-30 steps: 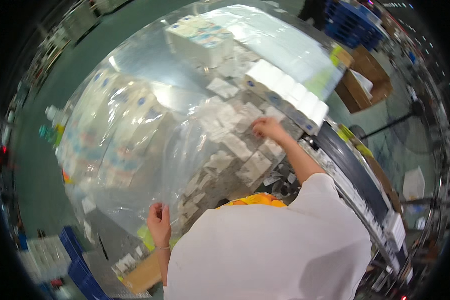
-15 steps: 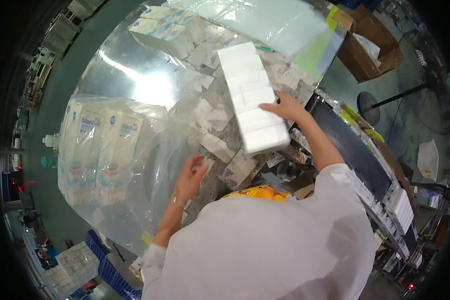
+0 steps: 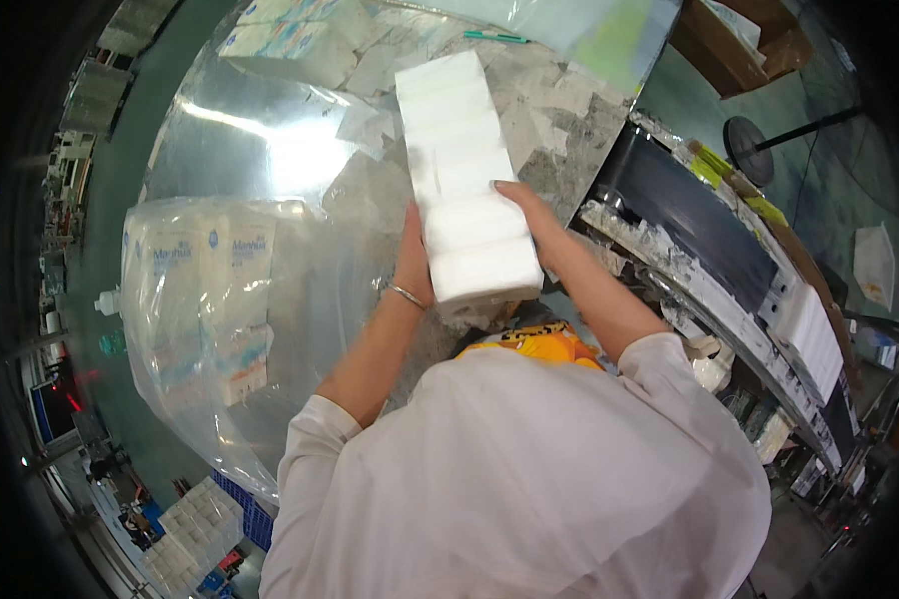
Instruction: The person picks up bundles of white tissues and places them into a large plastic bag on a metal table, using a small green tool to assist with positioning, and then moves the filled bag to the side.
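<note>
A long row of white tissue packs (image 3: 459, 170) lies lengthwise in front of me on the table. Its near end is close to my body. My left hand (image 3: 413, 260) presses against the left side, its fingers mostly hidden by the packs. On the right side rests my right hand (image 3: 535, 222), with the thumb on the top edge and the other fingers out of sight along the side. Between them the two hands hold the row. To the left sits a clear plastic bag (image 3: 315, 290) with printed tissue packs (image 3: 238, 299) standing inside it.
More printed tissue packs (image 3: 295, 40) stand at the table's far left. Paper scraps cover the worn table surface (image 3: 370, 195). A dark conveyor belt (image 3: 689, 205) runs along the right, with white packs (image 3: 807, 334) on it. Beyond are a cardboard box (image 3: 714, 50) and a fan stand (image 3: 749, 150).
My left hand has come up from beside the bag to the row's left side. The white row has shifted left and nearer the middle, with my right hand still on it.
</note>
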`<act>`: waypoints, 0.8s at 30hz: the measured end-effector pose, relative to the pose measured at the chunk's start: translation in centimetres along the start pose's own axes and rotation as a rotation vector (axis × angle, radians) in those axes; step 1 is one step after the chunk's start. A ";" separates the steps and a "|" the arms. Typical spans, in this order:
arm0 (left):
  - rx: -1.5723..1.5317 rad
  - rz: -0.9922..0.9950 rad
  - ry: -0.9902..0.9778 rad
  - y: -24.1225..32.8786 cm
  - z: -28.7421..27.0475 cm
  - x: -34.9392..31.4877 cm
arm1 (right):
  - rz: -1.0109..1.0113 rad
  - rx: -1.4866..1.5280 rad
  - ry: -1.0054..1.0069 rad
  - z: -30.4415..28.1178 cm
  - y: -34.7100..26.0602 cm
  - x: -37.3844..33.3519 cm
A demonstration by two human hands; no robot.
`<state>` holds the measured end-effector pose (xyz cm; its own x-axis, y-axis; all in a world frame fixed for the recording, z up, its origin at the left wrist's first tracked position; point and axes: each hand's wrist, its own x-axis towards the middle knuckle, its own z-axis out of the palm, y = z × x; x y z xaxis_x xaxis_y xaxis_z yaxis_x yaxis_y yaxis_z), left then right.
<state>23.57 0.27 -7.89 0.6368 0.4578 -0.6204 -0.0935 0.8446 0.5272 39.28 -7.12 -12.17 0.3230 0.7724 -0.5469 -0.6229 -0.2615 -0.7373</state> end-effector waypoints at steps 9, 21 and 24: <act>0.198 0.046 -0.201 1.5 1.7 -6.9 | 0.054 0.110 -0.203 2.2 -5.2 -8.7; 0.436 0.425 -0.385 0.7 1.9 -12.8 | -0.442 -0.096 -0.354 2.6 -6.6 -14.4; 0.542 0.456 -0.426 0.1 1.0 -13.6 | -0.443 -0.146 -0.412 3.0 -6.8 -15.7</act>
<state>15.67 -6.14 1.24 0.8714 0.4867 -0.0622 -0.1000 0.3004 0.9485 36.29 -15.74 2.63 0.2089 0.9779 -0.0007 -0.3791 0.0803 -0.9219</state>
